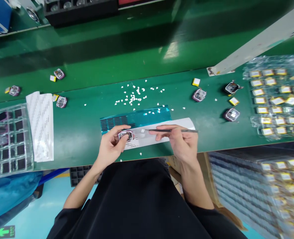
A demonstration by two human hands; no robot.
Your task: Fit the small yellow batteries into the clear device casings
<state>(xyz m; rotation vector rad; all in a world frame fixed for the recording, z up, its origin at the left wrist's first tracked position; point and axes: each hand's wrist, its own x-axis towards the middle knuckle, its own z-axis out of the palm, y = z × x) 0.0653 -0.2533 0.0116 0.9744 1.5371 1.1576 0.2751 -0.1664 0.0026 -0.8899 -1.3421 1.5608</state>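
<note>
My left hand (112, 141) is closed around a small open device housing (126, 135) with bare electronics inside, its thumb resting over the front. In my right hand (181, 139) is a pair of dark tweezers (171, 130), pointing left. At their tip sits a small white piece (143, 130); whether the tips grip it is too small to tell. Both hands are over a white backing sheet (156, 136) with rows of dark printed marks at its left part. Behind it lies a blue film strip (149, 116) with dark bars on its left part.
White scraps (134, 98) are scattered behind the film. More housings (199, 95) and yellow-edged batteries (196, 82) lie on both sides of the green bench (74, 132). A battery tray (268, 99) stands right, a compartment tray (9, 139) left beside white label sheets (46, 129). A white post (251, 43) slants at right.
</note>
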